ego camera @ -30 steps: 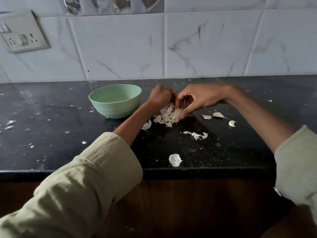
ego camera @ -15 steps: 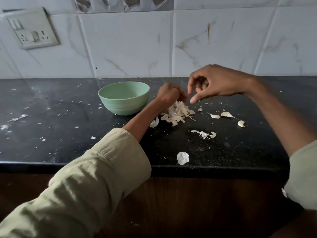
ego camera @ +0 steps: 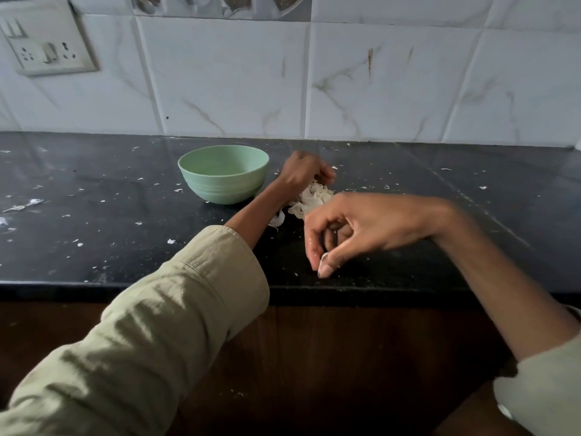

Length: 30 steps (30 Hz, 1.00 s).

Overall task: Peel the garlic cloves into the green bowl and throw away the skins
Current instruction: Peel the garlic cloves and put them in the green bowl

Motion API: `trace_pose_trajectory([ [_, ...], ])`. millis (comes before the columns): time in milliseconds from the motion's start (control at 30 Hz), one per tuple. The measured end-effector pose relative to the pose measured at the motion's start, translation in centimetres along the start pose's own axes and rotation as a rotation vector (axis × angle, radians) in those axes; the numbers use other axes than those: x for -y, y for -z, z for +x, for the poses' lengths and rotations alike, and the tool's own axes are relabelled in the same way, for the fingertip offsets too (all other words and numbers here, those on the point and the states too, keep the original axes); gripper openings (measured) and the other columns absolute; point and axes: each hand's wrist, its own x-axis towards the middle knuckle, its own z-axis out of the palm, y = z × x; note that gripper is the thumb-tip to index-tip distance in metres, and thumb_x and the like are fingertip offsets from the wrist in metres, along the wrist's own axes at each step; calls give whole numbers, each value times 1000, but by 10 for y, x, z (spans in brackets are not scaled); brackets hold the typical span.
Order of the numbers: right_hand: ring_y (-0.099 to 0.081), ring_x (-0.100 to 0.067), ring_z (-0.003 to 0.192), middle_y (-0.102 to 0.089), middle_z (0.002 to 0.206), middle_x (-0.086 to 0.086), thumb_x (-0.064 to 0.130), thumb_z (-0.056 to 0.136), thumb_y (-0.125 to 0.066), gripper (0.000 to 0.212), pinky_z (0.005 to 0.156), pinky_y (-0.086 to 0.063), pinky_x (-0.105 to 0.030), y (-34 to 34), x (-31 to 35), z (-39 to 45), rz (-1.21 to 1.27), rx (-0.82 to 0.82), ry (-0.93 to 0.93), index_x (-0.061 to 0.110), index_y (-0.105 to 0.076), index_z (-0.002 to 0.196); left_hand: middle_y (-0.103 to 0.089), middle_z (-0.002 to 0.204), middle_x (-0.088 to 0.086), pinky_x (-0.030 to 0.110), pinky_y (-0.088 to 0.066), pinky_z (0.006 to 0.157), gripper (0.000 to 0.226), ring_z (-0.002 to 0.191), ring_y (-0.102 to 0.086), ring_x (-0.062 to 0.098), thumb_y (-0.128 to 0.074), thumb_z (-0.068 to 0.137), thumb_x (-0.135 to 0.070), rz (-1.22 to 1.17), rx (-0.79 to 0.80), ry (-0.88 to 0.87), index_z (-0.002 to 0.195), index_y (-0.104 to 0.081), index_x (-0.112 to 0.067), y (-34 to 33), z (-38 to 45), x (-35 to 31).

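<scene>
Right hand (ego camera: 355,228) low over counter (ego camera: 94,215) front, thumb and forefinger pinching white skin piece (ego camera: 323,259). Left hand (ego camera: 303,173) curled onto skin pile (ego camera: 311,199), gripping skins, beside green bowl (ego camera: 223,174).

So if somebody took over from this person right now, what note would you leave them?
Left hand: curled over the pile of garlic skins, beside the green bowl.
Right hand: near the counter's front edge, fingers pinching a small white piece, skin or clove unclear.
Done: bowl shows no cloves.
Left: peel cloves into the bowl, gather and bin the skins and scattered flakes.
</scene>
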Motion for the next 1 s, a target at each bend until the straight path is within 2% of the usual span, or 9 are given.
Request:
trace_pose_trajectory([
  [133,-68,-2,83,-74,97,11,18,90,-80,11,76,-55,-25,14,-28,17,-195,-299,-71,22,-76,99,-70,62,-3,16,-45,56,27,54,-58,2,-51,80,-14,69,-21,-46,66,-74,-14,5,-11,-6],
  [233,-69,-4,94,-70,109,9,4,90,-76,23,90,-60,-34,26,-48,22,-241,-532,-126,19,-73,107,-53,48,-7,25,-36,55,21,55,-43,8,-43,70,-25,125,-35,-75,53,-56,-22,6,-13,-6],
  [400,-70,-3,93,-73,111,3,7,90,-78,26,82,-56,-16,42,-35,-20,-178,-525,-129,14,-71,114,-70,62,-3,16,-44,57,38,53,-57,-3,-43,95,-9,65,7,-84,68,-70,-9,5,-15,-3],
  [467,-73,-14,86,-74,102,1,20,85,-86,31,76,-59,-25,40,-34,-41,-144,-413,-241,18,-70,111,-76,77,15,15,-49,61,40,63,-66,6,-40,95,-6,37,22,-79,79,-75,4,4,-11,1],
  [600,-74,-21,76,-73,98,-10,23,86,-85,29,75,-64,-39,20,-41,-42,-66,-257,-377,14,-67,107,-76,82,23,31,-57,76,41,78,-72,26,-39,94,-8,-22,23,-50,78,-74,6,4,-3,10],
  [700,-73,-10,77,-74,99,0,15,89,-80,19,75,-61,-31,11,-50,-6,-100,-411,-308,12,-68,104,-76,80,22,31,-56,78,43,75,-72,20,-39,97,-12,-26,29,-67,77,-74,4,5,-4,9],
  [800,-72,-4,80,-73,97,9,14,90,-79,15,81,-62,-36,12,-57,28,-180,-619,-279,20,-69,98,-69,71,8,17,-47,63,53,56,-62,-1,-36,110,-21,7,-17,-50,75,-71,-2,6,-2,7],
  [867,-70,-7,88,-70,101,9,16,90,-80,14,85,-61,-39,13,-54,37,-269,-718,-246,25,-71,94,-65,62,-3,23,-43,63,60,55,-57,0,-34,112,-32,49,-56,-55,67,-67,-11,7,2,10],
  [1000,-67,-8,88,-68,103,7,21,89,-81,11,76,-53,-23,-3,-25,35,-262,-732,-113,22,-74,97,-64,54,-8,30,-43,64,71,55,-57,2,-27,113,-45,6,-68,-7,60,-64,-15,10,11,16],
])
